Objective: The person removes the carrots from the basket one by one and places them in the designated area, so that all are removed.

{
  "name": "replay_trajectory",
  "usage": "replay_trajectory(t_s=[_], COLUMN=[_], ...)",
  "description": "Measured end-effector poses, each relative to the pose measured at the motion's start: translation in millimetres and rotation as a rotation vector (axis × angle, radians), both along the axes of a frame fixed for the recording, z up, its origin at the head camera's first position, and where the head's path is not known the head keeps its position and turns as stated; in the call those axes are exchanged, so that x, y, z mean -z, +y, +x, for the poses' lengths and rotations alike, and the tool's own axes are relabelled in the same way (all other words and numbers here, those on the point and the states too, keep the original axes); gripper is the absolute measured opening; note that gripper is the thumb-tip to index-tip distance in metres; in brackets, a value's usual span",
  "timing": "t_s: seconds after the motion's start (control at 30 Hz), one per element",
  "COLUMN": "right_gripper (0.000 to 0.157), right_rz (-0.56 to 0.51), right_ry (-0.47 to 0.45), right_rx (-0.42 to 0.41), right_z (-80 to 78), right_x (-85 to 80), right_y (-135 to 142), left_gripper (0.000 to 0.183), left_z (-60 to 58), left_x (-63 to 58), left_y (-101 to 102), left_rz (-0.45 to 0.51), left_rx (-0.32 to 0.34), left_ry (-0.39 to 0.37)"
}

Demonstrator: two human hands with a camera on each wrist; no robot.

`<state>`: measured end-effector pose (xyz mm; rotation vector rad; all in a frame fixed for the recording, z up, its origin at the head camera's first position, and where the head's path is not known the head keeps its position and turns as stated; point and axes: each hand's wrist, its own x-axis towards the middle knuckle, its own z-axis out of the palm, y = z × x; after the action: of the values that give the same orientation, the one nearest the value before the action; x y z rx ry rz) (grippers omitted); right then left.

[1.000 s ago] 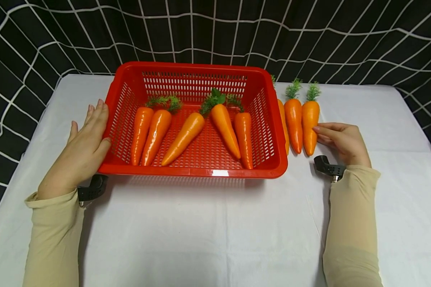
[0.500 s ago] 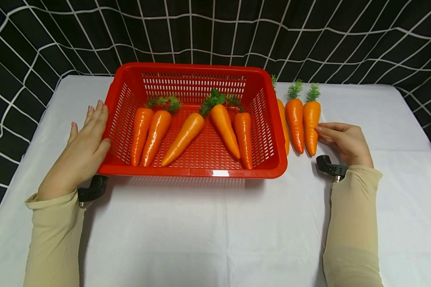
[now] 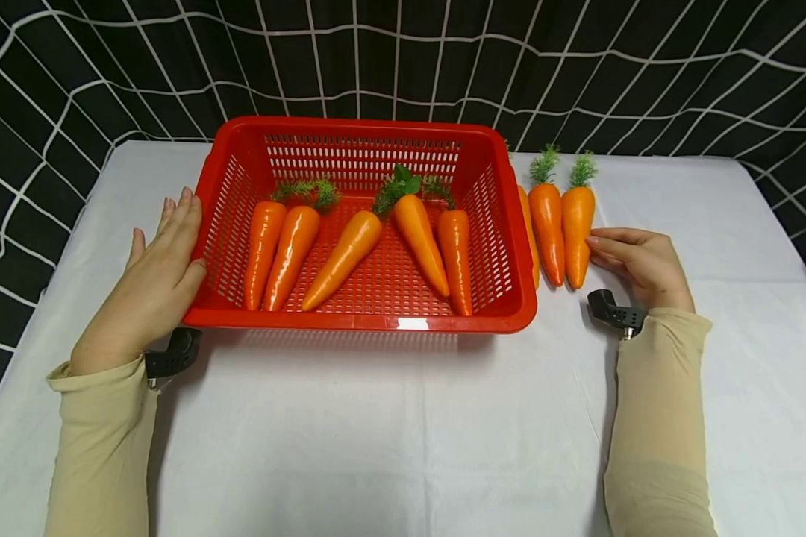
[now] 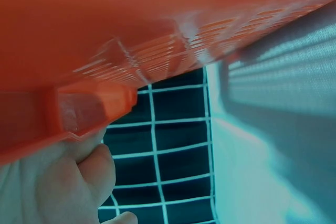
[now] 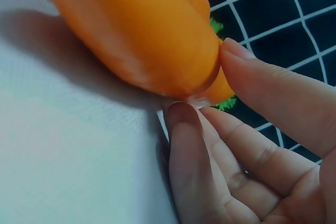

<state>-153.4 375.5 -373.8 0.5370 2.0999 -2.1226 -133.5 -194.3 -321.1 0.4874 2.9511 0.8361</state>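
Note:
In the head view, a red plastic basket [image 3: 359, 322] stands on the white-covered table. Several orange toy carrots [image 3: 342, 259] with green tops lie inside it. My left hand [image 3: 151, 280] rests, fingers extended, against the basket's left wall; the left wrist view shows it by the red rim [image 4: 94, 109]. Outside the basket, on its right, lie a carrot [image 3: 546, 235] and the outermost carrot [image 3: 579, 237] side by side. A further carrot [image 3: 528, 235] is partly hidden by the basket wall. My right hand [image 3: 639, 261] touches the outermost carrot [image 5: 142, 35] with its fingertips, from the right side.
White cloth [image 3: 389, 432] covers the table, which reaches in front of the basket and to the right of the right hand. A black curtain with a white grid [image 3: 423, 63] hangs behind the table and along its sides.
The carrots outside the basket shifted slightly right, then back left toward the basket, and the right hand moved along with them. The left hand and the basket stay in place.

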Motion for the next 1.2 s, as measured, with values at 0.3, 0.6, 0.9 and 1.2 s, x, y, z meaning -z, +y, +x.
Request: replay_trajectory(t_s=[0.3, 0.6, 0.9, 1.2], right_gripper=[0.016, 0.011, 0.007, 0.006], right_rz=[-0.037, -0.096, -0.142, -0.157], right_ry=[-0.021, -0.046, -0.03, -0.034], right_rx=[0.014, 0.032, 0.058, 0.062], right_z=[0.1, 2.0, 3.7, 3.4], right_x=[0.9, -1.2, -2.0, -2.1], right_y=[2.9, 7.2, 8.5, 7.7], left_gripper=[0.062, 0.062, 0.062, 0.063], left_z=[0.1, -0.4, -0.7, -1.5], left_x=[-0.2, 0.2, 0.2, 1.8], left_y=[0.0, 0.1, 0.8, -1.1], left_rz=[0.0, -0.001, 0.002, -0.011], left_rx=[0.001, 0.0, 0.006, 0.016], left_ry=[0.004, 0.009, 0.012, 0.003])
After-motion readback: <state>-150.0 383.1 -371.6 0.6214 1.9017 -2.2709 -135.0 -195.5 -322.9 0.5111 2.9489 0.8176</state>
